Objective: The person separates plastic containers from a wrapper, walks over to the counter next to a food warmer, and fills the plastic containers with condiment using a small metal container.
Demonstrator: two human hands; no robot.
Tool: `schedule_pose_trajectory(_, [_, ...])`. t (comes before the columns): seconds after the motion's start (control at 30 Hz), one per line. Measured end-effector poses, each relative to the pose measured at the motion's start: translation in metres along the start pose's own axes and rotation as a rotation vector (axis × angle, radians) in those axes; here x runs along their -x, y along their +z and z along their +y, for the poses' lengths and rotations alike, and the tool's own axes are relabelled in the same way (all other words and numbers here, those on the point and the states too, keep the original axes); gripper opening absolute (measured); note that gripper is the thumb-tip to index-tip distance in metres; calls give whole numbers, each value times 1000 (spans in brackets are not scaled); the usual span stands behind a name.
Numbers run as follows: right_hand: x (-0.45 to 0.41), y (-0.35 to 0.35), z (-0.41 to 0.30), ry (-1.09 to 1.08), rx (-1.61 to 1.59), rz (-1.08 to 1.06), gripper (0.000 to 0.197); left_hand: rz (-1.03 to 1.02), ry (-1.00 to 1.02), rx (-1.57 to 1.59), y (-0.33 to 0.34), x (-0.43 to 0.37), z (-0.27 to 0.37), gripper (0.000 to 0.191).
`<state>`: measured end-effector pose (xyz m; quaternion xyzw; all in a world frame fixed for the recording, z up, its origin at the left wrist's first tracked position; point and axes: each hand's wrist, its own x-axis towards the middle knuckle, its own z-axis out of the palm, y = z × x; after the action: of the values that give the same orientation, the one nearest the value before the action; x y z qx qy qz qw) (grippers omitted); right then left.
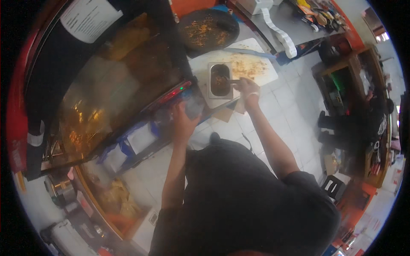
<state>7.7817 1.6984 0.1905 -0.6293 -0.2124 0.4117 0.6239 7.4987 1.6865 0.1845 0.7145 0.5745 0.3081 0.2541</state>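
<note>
In my right hand (249, 89) is the dark handle of a utensil (236, 82). Its far end reaches into a small stainless-steel food pan (210, 91), where dark sauce or chopped food lies at the bottom. The pan sits on a stained white cutting board (269, 72). Left of and below the pan, my left hand (184, 120) grips a clear plastic container (194, 107) beside the display case's edge. What the container holds is too blurred to tell.
A glass-fronted warming case (105, 80) with lit food fills the left. Behind the cutting board lies a dark round board (209, 32) with orange food scraps. A long pale-blue utensil (251, 52) crosses the cutting board. A label strip (280, 33) hangs over the steel counter. A person (355, 128) in dark clothing stands right.
</note>
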Motion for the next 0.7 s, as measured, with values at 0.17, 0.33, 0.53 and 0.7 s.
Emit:
schedule_pose_trajectory(0.17, [-6,-3,-7,47,-14,102,27,46,257,6,4,-14,10,86])
schedule_pose_trajectory(0.33, [-26,-24,1,19,-250,82,26,-28,176,54,12,-34,38,92])
schedule_pose_trajectory(0.53, [-23,-19,-51,65,-201,45,26,18,116,174,40,-57,50,99])
schedule_pose_trajectory(0.7, [10,4,-97,-59,-89,-53,25,10,174,250,42,-71,75,101])
